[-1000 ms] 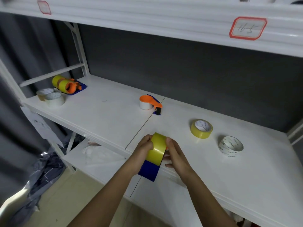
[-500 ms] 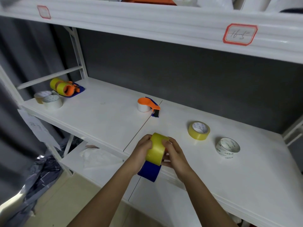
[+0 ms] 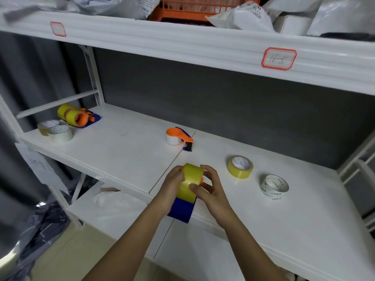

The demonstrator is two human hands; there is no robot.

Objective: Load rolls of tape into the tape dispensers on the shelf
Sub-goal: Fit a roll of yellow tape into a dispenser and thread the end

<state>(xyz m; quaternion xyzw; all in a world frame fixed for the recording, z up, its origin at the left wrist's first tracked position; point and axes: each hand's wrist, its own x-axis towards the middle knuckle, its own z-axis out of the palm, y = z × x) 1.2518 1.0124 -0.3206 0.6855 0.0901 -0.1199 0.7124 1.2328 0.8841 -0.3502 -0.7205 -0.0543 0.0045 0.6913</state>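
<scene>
Your left hand (image 3: 172,184) and right hand (image 3: 209,186) both grasp one yellow roll (image 3: 190,182) seated on a blue dispenser (image 3: 180,211), held over the shelf's (image 3: 121,147) front edge. Count three dispensers: the one you hold, an orange-topped one (image 3: 179,136) mid-shelf carrying a white roll, and a loaded one (image 3: 79,117) at far left. Four loose rolls lie flat: two at left (image 3: 54,130), one yellow (image 3: 240,166) and one clear (image 3: 274,186) to your right.
</scene>
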